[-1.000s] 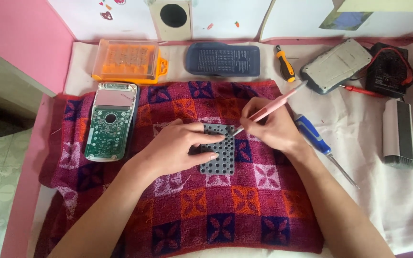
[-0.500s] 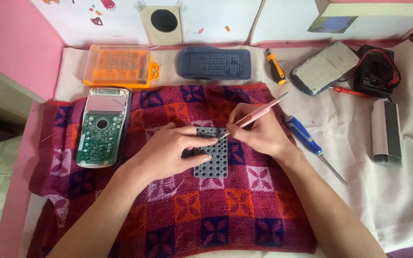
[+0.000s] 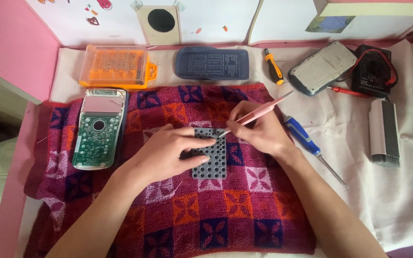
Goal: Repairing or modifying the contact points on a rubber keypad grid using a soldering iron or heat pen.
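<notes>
A grey rubber keypad (image 3: pixel 213 160) dotted with round holes lies on a maroon patterned towel (image 3: pixel 182 210). My left hand (image 3: pixel 166 153) presses down on the keypad's left part, fingers spread over it. My right hand (image 3: pixel 256 129) grips a thin pink tool (image 3: pixel 259 113) like a pen, its tip resting at the keypad's top edge. An opened calculator (image 3: pixel 96 129) with a green circuit board showing lies at the towel's left end.
Behind the towel sit an orange bit case (image 3: pixel 115 66), a dark blue calculator back cover (image 3: pixel 212 63), a small orange-handled screwdriver (image 3: pixel 273 67), a grey device (image 3: pixel 322 67) and a black meter with red wires (image 3: pixel 373 70). A blue-handled screwdriver (image 3: pixel 309 143) and a grey brush-like block (image 3: pixel 383 131) lie to the right.
The view has shifted slightly. Both hands stay on the keypad; the pink tool's tip has moved a little along the keypad's top edge.
</notes>
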